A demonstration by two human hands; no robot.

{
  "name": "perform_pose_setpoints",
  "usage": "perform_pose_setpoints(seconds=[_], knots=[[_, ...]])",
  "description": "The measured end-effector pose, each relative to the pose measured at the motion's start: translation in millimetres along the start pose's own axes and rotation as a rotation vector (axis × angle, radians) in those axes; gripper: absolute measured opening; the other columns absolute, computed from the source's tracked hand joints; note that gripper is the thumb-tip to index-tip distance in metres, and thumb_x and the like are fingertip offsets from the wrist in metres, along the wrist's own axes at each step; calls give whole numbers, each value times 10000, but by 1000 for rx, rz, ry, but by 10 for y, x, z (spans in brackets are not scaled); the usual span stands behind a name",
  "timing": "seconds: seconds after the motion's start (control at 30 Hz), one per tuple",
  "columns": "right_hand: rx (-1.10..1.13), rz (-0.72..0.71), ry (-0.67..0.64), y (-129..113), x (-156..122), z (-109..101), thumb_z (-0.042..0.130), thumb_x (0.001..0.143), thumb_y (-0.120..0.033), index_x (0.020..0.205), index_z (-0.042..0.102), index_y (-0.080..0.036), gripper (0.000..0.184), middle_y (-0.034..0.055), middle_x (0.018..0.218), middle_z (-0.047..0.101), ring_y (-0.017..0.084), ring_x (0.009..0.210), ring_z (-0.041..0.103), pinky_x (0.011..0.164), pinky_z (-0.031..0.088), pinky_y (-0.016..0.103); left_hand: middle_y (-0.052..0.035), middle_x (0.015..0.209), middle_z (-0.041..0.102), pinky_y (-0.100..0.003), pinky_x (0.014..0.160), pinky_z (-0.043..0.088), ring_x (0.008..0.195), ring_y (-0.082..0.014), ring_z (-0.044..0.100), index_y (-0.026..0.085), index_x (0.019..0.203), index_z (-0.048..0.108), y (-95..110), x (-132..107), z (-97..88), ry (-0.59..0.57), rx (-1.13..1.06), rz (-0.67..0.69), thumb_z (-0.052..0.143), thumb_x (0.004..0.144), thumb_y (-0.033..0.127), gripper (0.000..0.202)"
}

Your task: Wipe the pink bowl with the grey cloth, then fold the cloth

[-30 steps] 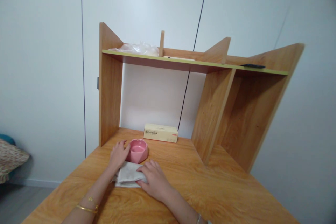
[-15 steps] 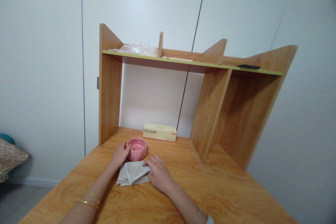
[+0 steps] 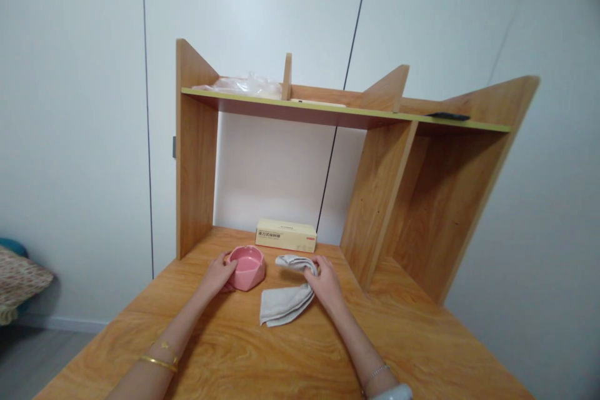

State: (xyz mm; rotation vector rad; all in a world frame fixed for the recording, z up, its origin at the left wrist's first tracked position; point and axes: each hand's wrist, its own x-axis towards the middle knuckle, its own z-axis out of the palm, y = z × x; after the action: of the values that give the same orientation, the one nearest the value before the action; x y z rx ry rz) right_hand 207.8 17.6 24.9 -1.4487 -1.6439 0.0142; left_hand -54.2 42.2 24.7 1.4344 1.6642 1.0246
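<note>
A pink faceted bowl stands on the wooden desk, left of centre. My left hand grips its left side, fingers curled on the rim. A folded grey-white cloth lies just right of the bowl, with one end lifted. My right hand is closed on that raised end, holding it above the desk surface.
A cream cardboard box with printed text lies at the back, against the white wall panel. A wooden hutch with a shelf stands behind; clear plastic and a dark flat object lie on the shelf. A patterned cushion is far left.
My right hand has dragged the cloth from in front of the bowl to its right and lifted one end. My left hand stays on the bowl.
</note>
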Motion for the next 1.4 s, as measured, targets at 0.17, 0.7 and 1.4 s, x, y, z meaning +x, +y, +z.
perform_pose_setpoints(seconds=[0.17, 0.7, 1.4], knots=[[86, 42, 32, 166, 14, 23, 521, 659, -343, 648, 508, -207, 137, 11, 675, 542, 187, 706, 509, 646, 380, 278, -136, 902, 647, -198, 363, 458, 434, -139, 599, 116, 1277, 343, -5, -7, -9, -22, -115, -33, 438, 819, 230, 482], [396, 102, 242, 224, -4, 30, 431, 760, -400, 849, 430, -221, 200, 11, 777, 585, 167, 690, 566, 604, 437, 262, 37, 521, 516, -140, 334, 313, 340, -78, 467, 179, 1048, 448, 50, -43, 136, -111, -492, -126, 518, 745, 315, 339], [-1, -221, -165, -505, -146, 44, 497, 661, -146, 855, 591, -240, 235, 18, 858, 538, 204, 867, 469, 797, 353, 319, 41, 440, 508, -168, 300, 243, 302, -85, 415, 123, 1010, 571, 68, -302, 493, -248, -349, 48, 447, 794, 374, 354]])
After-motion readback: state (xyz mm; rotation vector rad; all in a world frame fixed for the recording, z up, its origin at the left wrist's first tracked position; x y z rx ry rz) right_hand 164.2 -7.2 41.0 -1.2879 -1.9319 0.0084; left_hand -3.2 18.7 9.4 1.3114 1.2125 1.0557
